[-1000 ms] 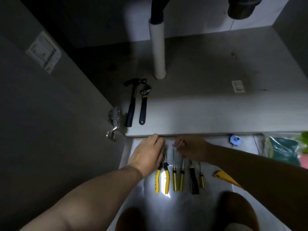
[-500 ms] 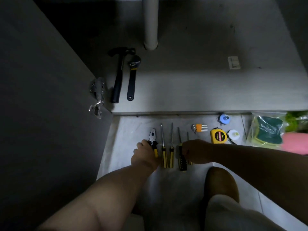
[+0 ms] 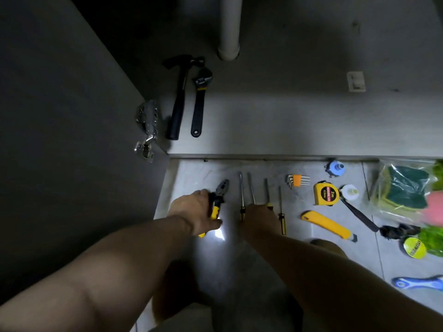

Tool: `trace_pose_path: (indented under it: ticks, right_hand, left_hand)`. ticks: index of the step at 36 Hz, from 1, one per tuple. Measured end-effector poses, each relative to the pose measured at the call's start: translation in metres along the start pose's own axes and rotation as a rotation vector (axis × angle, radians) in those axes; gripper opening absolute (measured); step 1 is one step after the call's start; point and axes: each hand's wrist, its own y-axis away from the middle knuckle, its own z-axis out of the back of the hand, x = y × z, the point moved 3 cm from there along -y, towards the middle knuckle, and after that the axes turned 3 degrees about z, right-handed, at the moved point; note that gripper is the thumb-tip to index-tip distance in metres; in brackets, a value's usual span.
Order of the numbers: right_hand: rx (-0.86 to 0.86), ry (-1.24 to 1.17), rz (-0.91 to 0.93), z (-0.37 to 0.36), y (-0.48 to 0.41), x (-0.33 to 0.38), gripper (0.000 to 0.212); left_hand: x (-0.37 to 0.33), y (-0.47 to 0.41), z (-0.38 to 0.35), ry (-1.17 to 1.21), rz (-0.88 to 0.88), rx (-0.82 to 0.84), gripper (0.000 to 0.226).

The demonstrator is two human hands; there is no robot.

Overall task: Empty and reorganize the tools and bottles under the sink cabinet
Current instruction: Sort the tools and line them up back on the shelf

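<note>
On the tiled floor before the cabinet lies a row of tools. My left hand grips the yellow-handled pliers by their handles. My right hand covers the handles of the screwdrivers; their shafts point toward the cabinet, and its grip is hidden. A smaller screwdriver lies free just to its right. Inside the cabinet a black hammer and a black adjustable wrench lie side by side at the left.
Right of the row lie hex keys, a yellow tape measure, a yellow utility knife, a brush, a bag of sponges and a blue tool. A white drain pipe and the open door's hinge stand near.
Both hands drew back from the cabinet edge onto the tool handles on the floor. The view tilted down, bringing more floor items on the right into sight.
</note>
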Motion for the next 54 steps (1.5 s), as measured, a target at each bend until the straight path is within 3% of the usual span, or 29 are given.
trace_pose_path:
  ticks: [5,9,14,18,22,27,31,35,40,47,54]
  right_hand:
    - [0.15,-0.14,0.004,0.006,0.0,-0.003,0.019]
    - [0.37,-0.129,0.085,0.042,0.007,-0.002,0.038]
    - [0.592,-0.293,0.083,0.111,0.02,-0.014,0.029]
    - [0.474,-0.305,0.208,0.166,0.025,-0.019,0.03]
    - [0.373,-0.339,0.32,0.195,0.024,-0.019,0.032]
    - [0.421,-0.471,0.369,0.214,0.021,-0.01,0.025]
    - [0.276,-0.576,0.371,0.224,0.009,-0.007,0.027]
    - [-0.024,-0.48,0.294,0.219,-0.016,-0.004,0.028]
    - [-0.231,-0.286,0.216,0.211,-0.045,0.015,0.031]
    - [-0.354,-0.219,0.128,0.192,-0.074,0.043,0.03]
    - [-0.401,-0.273,0.163,0.168,-0.077,0.048,0.031]
  left_hand:
    - [-0.008,0.01,0.023,0.008,-0.106,0.025,0.073]
    - [-0.019,0.023,0.053,0.044,-0.23,0.101,0.061]
    - [-0.037,0.041,0.099,-0.043,-0.364,-0.049,0.052]
    - [-0.052,0.045,0.132,0.121,-0.344,-0.25,0.057]
    - [-0.063,0.028,0.161,0.405,-0.119,-0.429,0.056]
    - [-0.065,-0.012,0.186,0.48,0.105,-0.493,0.06]
    - [-0.06,-0.036,0.188,0.39,0.152,-0.431,0.065]
    - [-0.058,-0.049,0.183,0.303,0.161,-0.395,0.063]
    - [-0.062,-0.058,0.18,0.236,0.157,-0.482,0.06]
    - [-0.063,-0.042,0.157,0.266,0.005,-0.608,0.08]
    - [-0.053,-0.031,0.13,0.267,-0.112,-0.648,0.062]
